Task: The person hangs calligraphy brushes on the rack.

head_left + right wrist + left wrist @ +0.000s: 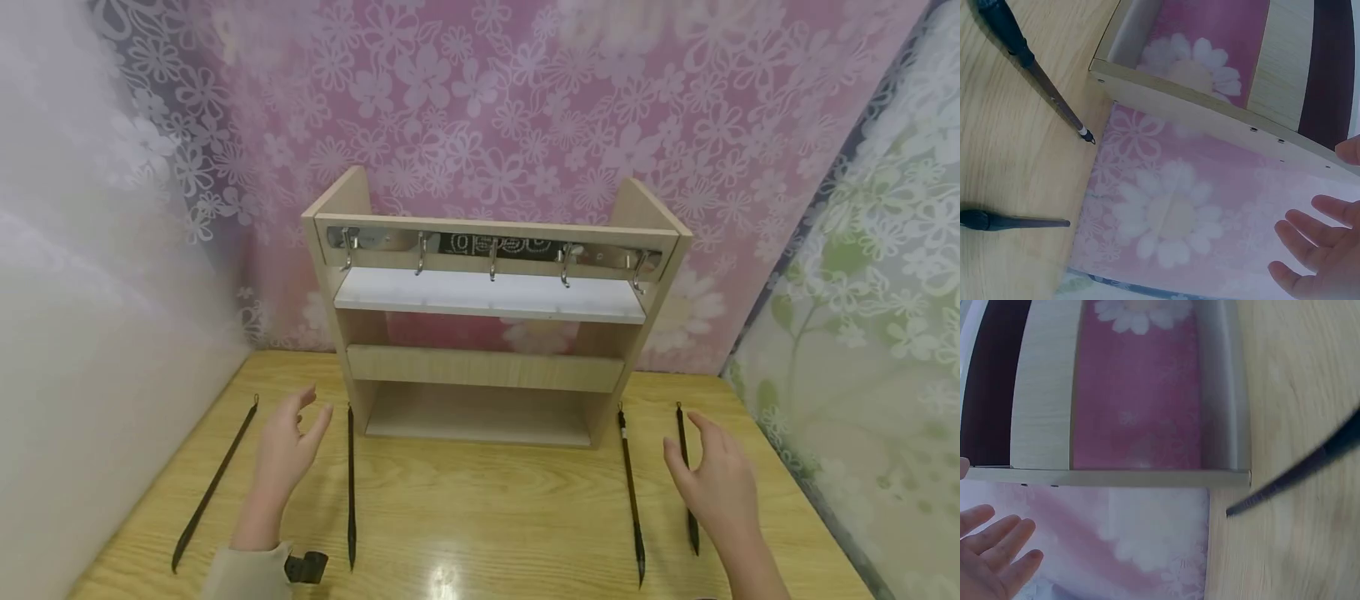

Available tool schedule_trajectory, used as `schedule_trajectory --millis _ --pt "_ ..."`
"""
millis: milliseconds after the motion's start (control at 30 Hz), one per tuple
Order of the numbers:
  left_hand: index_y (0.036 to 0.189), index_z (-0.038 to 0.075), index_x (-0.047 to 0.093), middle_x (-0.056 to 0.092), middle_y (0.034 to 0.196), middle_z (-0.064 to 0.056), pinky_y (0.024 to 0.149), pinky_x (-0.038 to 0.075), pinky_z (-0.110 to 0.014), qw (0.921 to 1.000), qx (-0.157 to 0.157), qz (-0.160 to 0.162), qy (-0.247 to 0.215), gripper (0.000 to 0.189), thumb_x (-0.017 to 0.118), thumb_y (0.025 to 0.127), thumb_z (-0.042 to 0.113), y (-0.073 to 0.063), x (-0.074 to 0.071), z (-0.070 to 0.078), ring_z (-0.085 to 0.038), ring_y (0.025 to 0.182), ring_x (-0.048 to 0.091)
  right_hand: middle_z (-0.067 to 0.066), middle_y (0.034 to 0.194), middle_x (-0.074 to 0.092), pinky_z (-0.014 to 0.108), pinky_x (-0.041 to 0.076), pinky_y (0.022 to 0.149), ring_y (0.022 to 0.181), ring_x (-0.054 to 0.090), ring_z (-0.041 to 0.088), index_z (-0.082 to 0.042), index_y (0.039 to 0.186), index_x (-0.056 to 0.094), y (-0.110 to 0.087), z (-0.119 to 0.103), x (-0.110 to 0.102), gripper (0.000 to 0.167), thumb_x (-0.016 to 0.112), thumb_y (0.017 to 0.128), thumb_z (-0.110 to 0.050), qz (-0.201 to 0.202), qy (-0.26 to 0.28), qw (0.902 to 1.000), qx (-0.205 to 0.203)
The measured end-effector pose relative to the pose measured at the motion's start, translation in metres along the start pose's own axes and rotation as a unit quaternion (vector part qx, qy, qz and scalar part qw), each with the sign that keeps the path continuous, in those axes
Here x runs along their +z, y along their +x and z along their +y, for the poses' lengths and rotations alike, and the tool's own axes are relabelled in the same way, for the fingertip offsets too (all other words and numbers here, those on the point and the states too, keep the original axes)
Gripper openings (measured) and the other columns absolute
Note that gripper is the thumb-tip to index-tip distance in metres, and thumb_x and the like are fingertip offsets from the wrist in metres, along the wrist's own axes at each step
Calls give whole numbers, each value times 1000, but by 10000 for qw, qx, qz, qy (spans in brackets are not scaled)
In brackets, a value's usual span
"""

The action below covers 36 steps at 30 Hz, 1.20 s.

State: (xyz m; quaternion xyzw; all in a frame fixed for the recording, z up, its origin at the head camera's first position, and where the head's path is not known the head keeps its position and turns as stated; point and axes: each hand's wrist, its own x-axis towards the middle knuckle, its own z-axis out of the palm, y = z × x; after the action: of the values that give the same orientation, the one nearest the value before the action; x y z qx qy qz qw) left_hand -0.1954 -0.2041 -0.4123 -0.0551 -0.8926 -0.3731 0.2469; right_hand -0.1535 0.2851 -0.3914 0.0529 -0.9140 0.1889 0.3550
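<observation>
My left hand is held over the table between two dark calligraphy brushes, the outer brush and the inner brush. Its fingers are relaxed and apart, holding nothing. On the other side my right hand hovers with thumb and fingers spread, its thumb close to the outer right brush in the head view. Further in lies a brown-handled brush. All the brushes have loops at their far ends. In the wrist views the left fingers and right fingers are bare, beside the shelf's side panels.
A small wooden shelf stands at the back middle, with a metal rail of several hooks across its top front. Behind it is a pink floral wall. A white wall bounds the left, a floral panel the right.
</observation>
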Motion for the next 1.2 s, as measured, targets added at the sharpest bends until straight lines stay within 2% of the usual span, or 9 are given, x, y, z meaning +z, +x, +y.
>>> schedule_trajectory --millis 133,267,400,500,767,867,967,1100,1200 --pt "123 -9 40 48 119 -27 83 41 -52 9947 -23 261 -991 48 54 88 21 13 3 -1 -38 108 46 28 104 53 54 40 71 91 49 41 11 114 50 0 1 3 43 62 81 -14 -474 315 9978 355" --pt "125 -7 40 48 121 -24 84 41 -50 9902 -83 401 -1333 50 57 87 20 26 3 2 -35 110 46 28 106 53 54 40 72 93 49 40 11 115 48 -2 5 10 44 60 84 -16 -763 562 9937 601" --pt "129 -3 39 47 123 -19 87 41 -46 9851 -313 384 -1648 53 58 86 22 40 4 7 -31 112 45 28 105 53 54 41 69 92 50 40 10 116 48 -4 11 18 44 59 84 -18 -930 574 9909 783" --pt "130 -1 38 46 124 -18 88 40 -44 9784 -499 429 -1958 55 59 86 23 50 4 11 -28 114 44 28 106 52 53 42 68 93 50 40 9 116 47 -6 16 24 44 57 86 -21 -1086 573 9881 925" --pt "126 -1 44 50 122 -15 90 40 -42 9640 -631 764 -2467 54 64 82 21 77 10 11 -23 111 48 27 107 53 52 44 70 93 51 39 10 114 49 -12 31 41 43 58 85 -21 -1163 729 9851 1039" --pt "127 0 44 50 123 -12 90 40 -39 9609 -727 796 -2552 56 66 80 22 84 13 10 -22 112 48 26 104 54 50 46 69 91 52 38 9 112 50 -15 37 49 40 61 83 -17 -1155 834 9843 1042" --pt "128 4 44 50 124 -11 90 41 -35 9615 -810 711 -2526 58 67 79 25 89 14 10 -21 111 48 26 102 55 49 47 67 89 53 38 9 110 51 -17 43 57 40 61 82 -16 -1274 873 9821 1081" --pt "129 4 44 48 125 -14 89 42 -33 9577 -794 547 -2711 58 67 79 25 94 14 13 -25 112 47 28 102 55 48 47 68 89 54 38 11 111 50 -19 49 66 42 60 83 -18 -1620 923 9734 1332" --pt "128 2 44 47 125 -17 88 42 -32 9548 -756 502 -2831 58 67 79 23 98 15 17 -27 113 46 30 102 55 47 47 69 89 54 39 12 112 49 -21 53 72 44 59 83 -20 -1946 1037 9617 1626"
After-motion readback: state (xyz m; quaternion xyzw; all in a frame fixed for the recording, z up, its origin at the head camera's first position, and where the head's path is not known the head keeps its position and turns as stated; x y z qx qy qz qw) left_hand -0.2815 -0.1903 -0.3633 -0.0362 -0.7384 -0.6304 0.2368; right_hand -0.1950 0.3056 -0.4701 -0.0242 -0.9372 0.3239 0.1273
